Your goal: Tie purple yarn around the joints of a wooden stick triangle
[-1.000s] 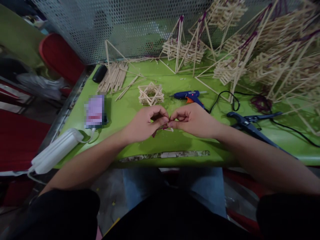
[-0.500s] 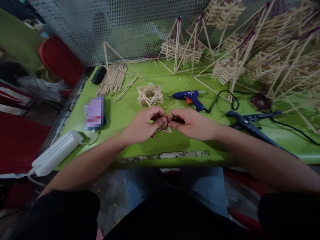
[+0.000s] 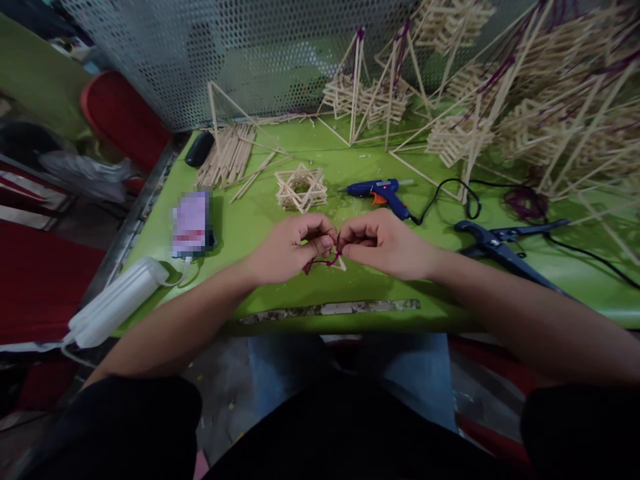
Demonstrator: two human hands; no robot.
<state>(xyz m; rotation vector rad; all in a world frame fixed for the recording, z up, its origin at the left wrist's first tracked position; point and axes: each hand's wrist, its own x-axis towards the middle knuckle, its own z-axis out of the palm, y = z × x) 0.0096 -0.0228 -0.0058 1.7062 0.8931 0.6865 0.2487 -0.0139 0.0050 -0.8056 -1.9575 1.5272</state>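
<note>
a: on the green desk [image 3: 280,293], what takes up the most room?
b: the stick structures [image 3: 525,113] piled along the back right, strung with purple thread. behind them runs a perforated metal screen [image 3: 200,60].
a: and further left?
b: a bundle of loose sticks [image 3: 227,155] by the back edge, a white box [image 3: 113,301] at the near left corner, and a small woven stick frame [image 3: 301,189] just beyond the hands.
a: tools?
b: dark cutters [image 3: 500,245] to the right, and a blue glue gun [image 3: 379,192] between them and the frame, its black cord trailing right.
a: now the hands.
b: the left hand [image 3: 285,250] and right hand [image 3: 387,241] meet fingertip to fingertip at mid-desk. both are curled shut, pinching a purple thread [image 3: 320,262] between them.
a: where does the thread lie?
b: it loops down from the pinch, just above the desk, with a small pale stick piece [image 3: 341,265] beside it. whether the thread is tied to that piece, i cannot tell.
</note>
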